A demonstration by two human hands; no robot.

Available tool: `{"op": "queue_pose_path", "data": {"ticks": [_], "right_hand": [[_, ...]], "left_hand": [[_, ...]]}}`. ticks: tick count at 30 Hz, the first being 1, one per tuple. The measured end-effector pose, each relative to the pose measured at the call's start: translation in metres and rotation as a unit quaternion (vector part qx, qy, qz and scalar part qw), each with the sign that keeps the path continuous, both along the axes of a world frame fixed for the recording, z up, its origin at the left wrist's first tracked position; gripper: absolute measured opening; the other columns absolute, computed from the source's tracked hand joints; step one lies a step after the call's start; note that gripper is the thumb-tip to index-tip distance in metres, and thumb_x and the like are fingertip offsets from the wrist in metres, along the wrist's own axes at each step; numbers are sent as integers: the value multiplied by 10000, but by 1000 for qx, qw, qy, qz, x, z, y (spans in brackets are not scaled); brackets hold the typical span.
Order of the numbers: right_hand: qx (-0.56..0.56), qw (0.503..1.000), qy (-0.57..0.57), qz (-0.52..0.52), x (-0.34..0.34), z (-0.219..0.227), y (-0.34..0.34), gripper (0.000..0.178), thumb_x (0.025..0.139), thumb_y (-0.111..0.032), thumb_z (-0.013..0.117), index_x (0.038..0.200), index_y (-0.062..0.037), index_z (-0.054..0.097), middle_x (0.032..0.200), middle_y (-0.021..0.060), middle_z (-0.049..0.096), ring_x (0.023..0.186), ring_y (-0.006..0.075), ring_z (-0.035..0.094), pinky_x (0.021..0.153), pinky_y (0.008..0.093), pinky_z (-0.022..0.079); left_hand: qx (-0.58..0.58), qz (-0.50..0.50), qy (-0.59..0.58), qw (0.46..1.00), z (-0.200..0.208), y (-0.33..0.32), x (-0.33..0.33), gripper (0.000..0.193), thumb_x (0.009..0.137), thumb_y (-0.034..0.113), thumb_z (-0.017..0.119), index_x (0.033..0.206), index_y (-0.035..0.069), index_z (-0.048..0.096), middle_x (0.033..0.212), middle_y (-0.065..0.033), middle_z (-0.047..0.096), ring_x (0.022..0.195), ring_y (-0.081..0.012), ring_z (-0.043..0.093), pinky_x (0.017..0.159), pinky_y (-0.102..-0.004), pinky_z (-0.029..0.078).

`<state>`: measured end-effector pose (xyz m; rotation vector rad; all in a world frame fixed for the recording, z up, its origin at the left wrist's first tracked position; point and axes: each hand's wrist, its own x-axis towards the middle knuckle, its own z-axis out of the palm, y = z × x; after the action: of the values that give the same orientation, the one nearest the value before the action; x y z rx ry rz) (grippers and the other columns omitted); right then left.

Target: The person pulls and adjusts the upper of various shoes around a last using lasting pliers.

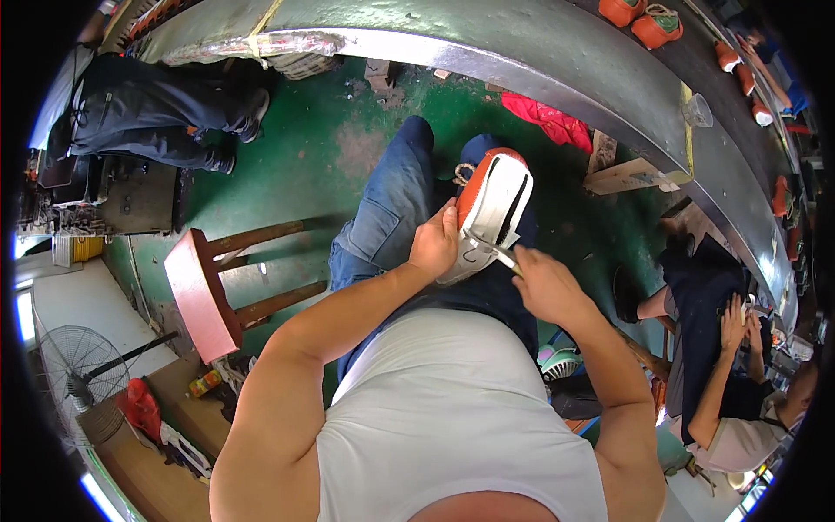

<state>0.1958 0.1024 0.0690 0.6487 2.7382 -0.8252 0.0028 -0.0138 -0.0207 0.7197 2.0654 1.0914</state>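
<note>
The shoe [520, 181] lies over the person's thighs, sole up and tilted, its toe pointing away from the body. Its orange upper shows along the left side and around the toe; the rest that shows is off-white, with a ragged pale line where the two colours meet. A long dark strip or gap runs lengthwise down the sole; which of the two, I cannot tell. A loop of beige cord [464, 174] sticks out on the left, and a small dark curved mark sits nearer the heel.

The left hand [435, 242] is closed on the shoe's left side, thumb laid along the edge, the other fingers mostly hidden. The right hand [550, 285] is curled around the pale handle of a tool [497, 251], fingers pressed together; the tool's metal head meets the sole near the left thumb.

The jeans [378, 222] beneath are faded blue cloth with a stitched patch on the left leg. The floor [300, 178] is green, scuffed to bare grey in places. Left of the legs stands a stool [204, 296] with a flat reddish seat and round wooden legs. Ahead, a long dark surface [557, 78] with a shiny edge curves across, carrying orange shoes [657, 28] at its far right
</note>
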Motion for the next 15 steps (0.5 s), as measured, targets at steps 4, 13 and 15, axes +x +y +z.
{"op": "queue_pose_path", "data": {"ticks": [4,13,15], "right_hand": [[156,980,125,-15,-14,-4,15,348,897,-107,636,1194,37,527,972,220,631,865,396,635,806,454,531],[-80,990,18,-114,13,-38,35,235,930,-193,629,1054,4,596,928,213,673,865,401,667,783,457,540],[-401,887,-121,-194,9,-11,60,281,952,-238,629,1064,18,598,899,219,662,838,423,654,800,458,533]], "left_hand": [[41,-87,84,992,-6,0,-8,477,1060,294,397,1448,30,480,1375,-259,556,1292,-394,528,1072,-414,438],[-4,-357,243,902,14,8,-22,568,1042,275,440,1580,233,263,1627,-229,120,1414,-419,365,1127,-422,412],[-18,-365,248,897,17,10,-25,594,1029,262,472,1581,216,258,1619,-245,134,1399,-421,391,1114,-412,429]]}}
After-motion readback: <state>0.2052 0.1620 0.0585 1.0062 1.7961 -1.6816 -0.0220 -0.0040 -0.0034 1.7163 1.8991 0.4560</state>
